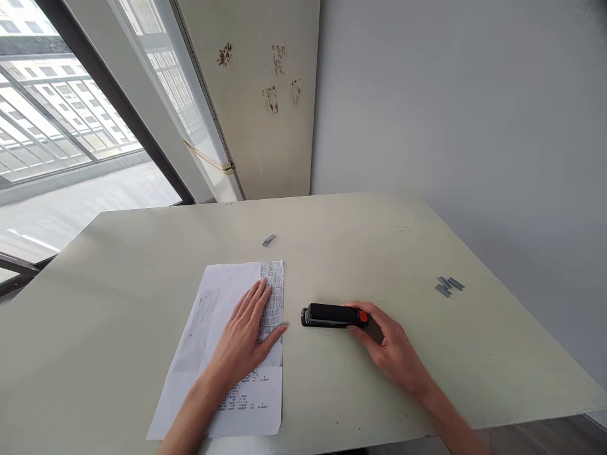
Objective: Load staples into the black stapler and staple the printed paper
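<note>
My left hand (245, 332) lies flat on a sheet of paper (208, 335), its fingers stretched out toward the far edge. Print and a column of small marks show along the paper's right side; part of it is hidden under the hand and forearm. To the right of the paper, a black stapler (332, 314) with a red piece at its rear end rests on the table, pointing left. My right hand (384, 341) grips that rear end between thumb and fingers. A gap separates the stapler's front from the paper's edge.
Several strips of staples (449, 286) lie on the pale table (360, 253) at the right. Small staple strip pieces (269, 240) lie beyond the paper. A grey wall (455, 114) borders the table's right side, and a window (71, 107) is at the left.
</note>
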Available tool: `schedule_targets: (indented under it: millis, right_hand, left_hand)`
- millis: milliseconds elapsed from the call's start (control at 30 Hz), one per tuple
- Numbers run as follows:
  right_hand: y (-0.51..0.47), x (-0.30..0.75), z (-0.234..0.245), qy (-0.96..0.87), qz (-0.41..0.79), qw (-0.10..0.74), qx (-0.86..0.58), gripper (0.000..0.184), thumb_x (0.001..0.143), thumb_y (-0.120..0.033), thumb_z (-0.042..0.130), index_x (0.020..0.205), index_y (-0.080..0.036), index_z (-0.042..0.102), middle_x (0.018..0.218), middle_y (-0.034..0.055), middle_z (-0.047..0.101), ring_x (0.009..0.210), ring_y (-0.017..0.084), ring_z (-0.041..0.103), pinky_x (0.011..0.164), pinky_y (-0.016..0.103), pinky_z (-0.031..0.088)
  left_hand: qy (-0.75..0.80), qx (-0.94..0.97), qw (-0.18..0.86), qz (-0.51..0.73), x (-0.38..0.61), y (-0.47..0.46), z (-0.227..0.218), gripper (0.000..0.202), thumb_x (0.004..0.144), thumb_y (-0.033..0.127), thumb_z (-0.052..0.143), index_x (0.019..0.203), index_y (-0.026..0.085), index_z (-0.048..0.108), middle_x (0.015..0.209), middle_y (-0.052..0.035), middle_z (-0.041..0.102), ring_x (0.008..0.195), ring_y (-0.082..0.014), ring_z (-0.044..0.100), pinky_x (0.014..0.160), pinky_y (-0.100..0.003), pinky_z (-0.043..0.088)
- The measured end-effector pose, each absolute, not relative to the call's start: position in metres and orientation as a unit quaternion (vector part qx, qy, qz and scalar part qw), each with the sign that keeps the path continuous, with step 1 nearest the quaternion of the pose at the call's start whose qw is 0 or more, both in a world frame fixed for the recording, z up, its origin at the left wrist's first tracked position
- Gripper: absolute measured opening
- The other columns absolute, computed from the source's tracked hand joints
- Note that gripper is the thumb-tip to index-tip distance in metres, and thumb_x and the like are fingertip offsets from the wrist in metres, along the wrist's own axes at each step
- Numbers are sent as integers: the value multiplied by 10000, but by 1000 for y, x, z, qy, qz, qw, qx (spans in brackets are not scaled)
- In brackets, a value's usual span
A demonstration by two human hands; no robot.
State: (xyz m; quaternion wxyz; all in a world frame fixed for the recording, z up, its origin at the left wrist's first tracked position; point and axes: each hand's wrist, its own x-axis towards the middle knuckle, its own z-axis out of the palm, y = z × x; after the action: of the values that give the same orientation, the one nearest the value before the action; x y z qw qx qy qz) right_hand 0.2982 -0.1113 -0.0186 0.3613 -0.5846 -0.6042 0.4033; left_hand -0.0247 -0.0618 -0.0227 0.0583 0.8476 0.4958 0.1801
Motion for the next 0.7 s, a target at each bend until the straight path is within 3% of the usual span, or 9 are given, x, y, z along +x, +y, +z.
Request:
schedule_targets:
  millis: [367,467,567,633,700]
  right_hand:
    - [-111,299,-15,-597,427,347,-584,374,1028,-504,586,1353,-325,637,1412,76,672,1228,283,646,539,256,539]
    - [-111,300,-17,-593,439,354,-575,393,1045,-528,552,1370,-324,636,1431,71,669,1264,281,637,782,330,621]
    - [-110,298,-19,-574,436,388,-575,397,1099,-521,422,1321,-309,672,1405,66,695,1300,261,631,1109,427,521]
    - [-109,296,-20,-552,435,405,-585,433,1117,-516,352,1305,-304,680,1397,66,705,1316,255,631,1169,443,473]
    - [-108,294,-20,-539,434,409,-595,442,1115,-525,349,1301,-301,682,1388,70,714,1305,261,645,1140,436,505]
  left_hand:
    - [502,844,56,179,-26,-61,-23,813,1071,535,533,1721,314,97,1746,-70,296,1601,-321,297,1254,-548,404]
    - [501,845,56,180,-25,-60,-24,798,1075,524,530,1719,301,116,1744,-78,302,1600,-320,302,1254,-543,405]
    - [499,845,56,184,-25,-59,-23,775,1076,509,532,1715,299,148,1741,-87,306,1594,-332,311,1251,-550,405]
    - [497,846,58,185,-26,-59,-22,782,1070,509,542,1715,297,154,1740,-95,308,1590,-344,314,1244,-561,413]
    - [493,849,63,180,-27,-59,-19,792,1064,515,551,1715,297,153,1738,-98,311,1588,-352,321,1235,-571,423]
